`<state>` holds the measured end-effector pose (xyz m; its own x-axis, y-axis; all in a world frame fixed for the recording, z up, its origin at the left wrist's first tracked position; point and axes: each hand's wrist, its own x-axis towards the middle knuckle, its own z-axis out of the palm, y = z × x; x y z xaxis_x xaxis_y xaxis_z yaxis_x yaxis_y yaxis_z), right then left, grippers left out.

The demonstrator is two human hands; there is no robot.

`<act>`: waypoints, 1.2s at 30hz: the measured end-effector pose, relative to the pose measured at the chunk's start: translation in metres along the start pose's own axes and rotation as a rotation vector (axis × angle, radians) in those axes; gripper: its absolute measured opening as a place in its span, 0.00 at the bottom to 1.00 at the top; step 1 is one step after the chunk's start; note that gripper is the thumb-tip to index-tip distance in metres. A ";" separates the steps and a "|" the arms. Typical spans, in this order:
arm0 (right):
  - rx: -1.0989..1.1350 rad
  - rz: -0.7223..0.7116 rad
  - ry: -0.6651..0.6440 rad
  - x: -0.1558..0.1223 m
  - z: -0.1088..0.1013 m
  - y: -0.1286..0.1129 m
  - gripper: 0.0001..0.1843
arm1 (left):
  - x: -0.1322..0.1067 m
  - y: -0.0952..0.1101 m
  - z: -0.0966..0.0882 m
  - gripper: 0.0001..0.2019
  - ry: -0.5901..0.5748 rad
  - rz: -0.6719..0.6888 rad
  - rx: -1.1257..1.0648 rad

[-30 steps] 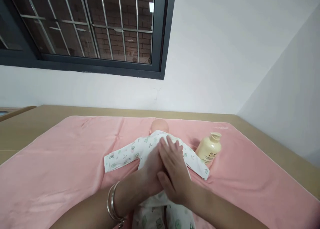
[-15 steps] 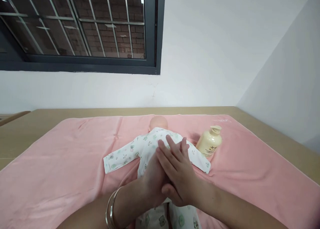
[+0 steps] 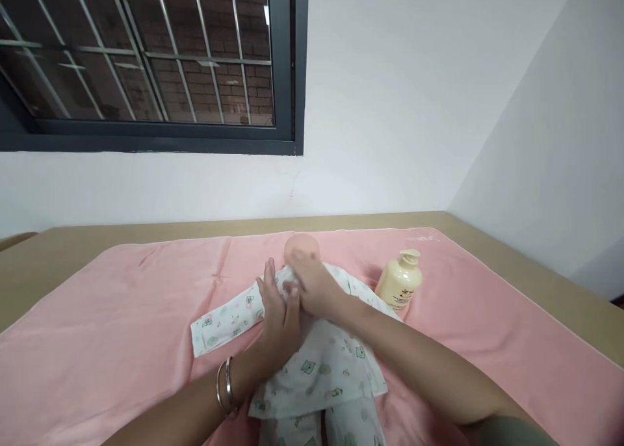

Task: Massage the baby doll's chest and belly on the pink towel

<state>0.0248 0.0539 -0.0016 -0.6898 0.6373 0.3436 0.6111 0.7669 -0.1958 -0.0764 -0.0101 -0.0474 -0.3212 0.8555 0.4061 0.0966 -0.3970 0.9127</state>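
Note:
A doll lies on its back or front, I cannot tell which, with its bare head [image 3: 301, 243] toward the wall. It wears a white printed outfit [image 3: 322, 365] with long sleeves and trousers. Over the upper body near the left-side shoulder, my left hand [image 3: 280, 313] is open, fingers pointing up and apart, two bracelets [image 3: 225, 386] on the wrist. My right hand [image 3: 314, 287] reaches across just below the head; its fingers are smeared by motion, and whether they touch the doll is unclear. A pale yellow pump bottle [image 3: 400, 280] leans beside the right-side sleeve.
A pink blanket [image 3: 136, 316] with some creases lies under the doll on a wooden table [image 3: 517, 267]. The table's far edge meets a white wall [image 3: 390, 108]. A dark-framed window [image 3: 287, 140] with metal bars is at the upper left.
My hands were pressed palm to palm above the doll's body. They have come apart and moved farther forward, toward the head. The view has shifted slightly.

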 end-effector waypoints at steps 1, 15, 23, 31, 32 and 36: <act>-0.019 -0.087 -0.054 -0.006 0.003 -0.005 0.28 | -0.003 -0.002 0.000 0.36 0.020 0.037 0.035; 0.000 0.005 -0.063 -0.047 0.001 0.008 0.32 | -0.013 -0.001 -0.008 0.34 0.001 0.126 0.173; 0.079 -0.080 -0.019 -0.053 -0.001 0.032 0.26 | -0.021 -0.015 -0.014 0.37 -0.091 0.219 0.284; 0.056 -0.279 -0.029 -0.059 0.009 -0.003 0.24 | -0.013 -0.022 -0.015 0.31 -0.053 0.576 0.524; 0.090 -0.336 -0.038 -0.064 0.008 -0.002 0.23 | -0.013 -0.022 -0.014 0.31 -0.050 0.593 0.528; 0.127 -0.185 -0.007 -0.059 0.007 0.014 0.24 | -0.011 -0.023 -0.012 0.31 -0.046 0.639 0.508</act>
<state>0.0715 0.0271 -0.0308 -0.7882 0.4855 0.3783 0.4210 0.8736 -0.2441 -0.0861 -0.0147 -0.0737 -0.0214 0.5319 0.8466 0.6666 -0.6235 0.4085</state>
